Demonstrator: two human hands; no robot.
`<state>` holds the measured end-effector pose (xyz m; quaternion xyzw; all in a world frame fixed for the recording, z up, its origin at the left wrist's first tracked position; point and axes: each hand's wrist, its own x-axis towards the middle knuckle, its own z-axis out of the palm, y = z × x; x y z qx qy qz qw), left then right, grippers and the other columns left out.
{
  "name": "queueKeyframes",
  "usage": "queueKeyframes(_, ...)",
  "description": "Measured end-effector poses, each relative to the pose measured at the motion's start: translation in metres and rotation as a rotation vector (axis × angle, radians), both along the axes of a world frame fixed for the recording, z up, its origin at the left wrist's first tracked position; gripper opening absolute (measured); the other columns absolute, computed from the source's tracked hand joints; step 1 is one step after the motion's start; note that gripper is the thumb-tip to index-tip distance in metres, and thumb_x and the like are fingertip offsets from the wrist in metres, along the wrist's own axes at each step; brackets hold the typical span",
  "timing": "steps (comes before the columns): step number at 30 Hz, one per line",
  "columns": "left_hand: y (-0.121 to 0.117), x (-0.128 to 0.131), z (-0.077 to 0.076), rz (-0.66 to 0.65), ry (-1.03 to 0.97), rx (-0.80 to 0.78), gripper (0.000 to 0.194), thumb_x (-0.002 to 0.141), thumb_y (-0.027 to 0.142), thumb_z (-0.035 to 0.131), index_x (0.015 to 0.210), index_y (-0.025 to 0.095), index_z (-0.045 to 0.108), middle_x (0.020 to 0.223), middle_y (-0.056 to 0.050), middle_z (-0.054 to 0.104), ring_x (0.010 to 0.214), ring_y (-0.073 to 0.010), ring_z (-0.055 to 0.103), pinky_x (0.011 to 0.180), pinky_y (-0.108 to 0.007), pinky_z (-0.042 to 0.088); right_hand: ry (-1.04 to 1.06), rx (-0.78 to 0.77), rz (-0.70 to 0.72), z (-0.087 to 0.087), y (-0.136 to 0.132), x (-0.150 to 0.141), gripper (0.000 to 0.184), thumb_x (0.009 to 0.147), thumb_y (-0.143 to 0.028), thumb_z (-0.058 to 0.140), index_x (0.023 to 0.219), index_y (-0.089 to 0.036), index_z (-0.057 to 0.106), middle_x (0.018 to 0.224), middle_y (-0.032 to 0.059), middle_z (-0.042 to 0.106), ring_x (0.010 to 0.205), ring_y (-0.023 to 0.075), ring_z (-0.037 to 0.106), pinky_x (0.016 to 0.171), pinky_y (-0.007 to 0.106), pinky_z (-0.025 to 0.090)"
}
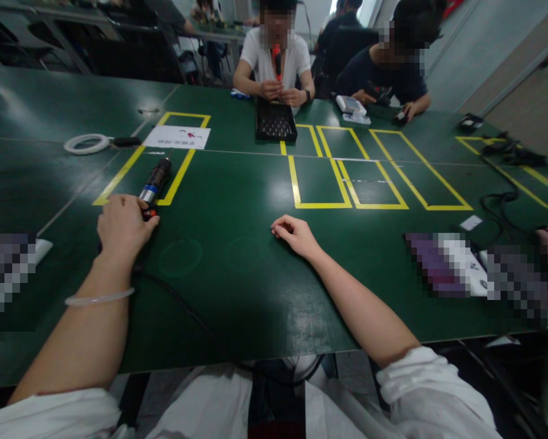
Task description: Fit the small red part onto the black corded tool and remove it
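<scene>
My left hand (pixel 124 224) rests on the green table (pixel 237 292) with its fingers curled round the near end of a black and silver electric screwdriver (pixel 155 182). The tool lies flat, its tip pointing away from me, across a yellow tape line. A black cable runs from it back past my left wrist. My right hand (pixel 296 234) lies on the table in the middle, fingers curled loosely inward, nothing visible in it.
A black tray (pixel 275 120) sits before a person in white across the table who holds a red tool. A white ring (pixel 86 144) and a paper sheet (pixel 177 136) lie far left. Yellow tape rectangles (pixel 347 177) mark the middle. Cables (pixel 503 198) trail at right.
</scene>
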<state>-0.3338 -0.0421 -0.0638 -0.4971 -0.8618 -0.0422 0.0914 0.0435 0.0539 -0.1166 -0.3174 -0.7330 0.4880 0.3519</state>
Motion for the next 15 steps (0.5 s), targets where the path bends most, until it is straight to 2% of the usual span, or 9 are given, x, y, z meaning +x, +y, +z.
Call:
queueKeyframes(6,0.0000,-0.0018,-0.0012,-0.008,0.006,0.033,0.043,0.083,0.046,0.055,0.108,0.012,0.062,0.120,-0.017,0.053,0.104,-0.0318,0.052,0.084,-0.042,0.044,-0.008,0.012,0.001,-0.0003,0.0000,-0.0005,0.014,0.086,-0.026,0.057,0.091,-0.017,0.066,0.079,0.0022,0.070,0.070,0.0131,0.064,0.070,0.026,0.048)
queueKeyframes(12,0.0012,0.0034,0.0004,0.049,0.028,0.045,0.042,0.088,0.043,0.047,0.108,0.010,0.063,0.118,-0.019,0.058,0.098,-0.0313,0.055,0.080,-0.041,0.044,-0.006,0.010,-0.002,0.0002,-0.0008,-0.0003,0.014,0.086,-0.027,0.057,0.090,-0.017,0.066,0.079,0.0029,0.070,0.069,0.0132,0.063,0.069,0.027,0.048)
queueKeyframes(15,0.0022,0.0076,0.0014,0.028,0.034,0.168,0.041,0.091,0.041,0.046,0.112,0.011,0.063,0.119,-0.018,0.060,0.102,-0.0315,0.055,0.083,-0.042,0.044,-0.008,0.008,-0.003,0.0004,-0.0014,-0.0003,0.014,0.086,-0.027,0.057,0.091,-0.017,0.066,0.079,0.0026,0.070,0.070,0.0131,0.063,0.069,0.026,0.048)
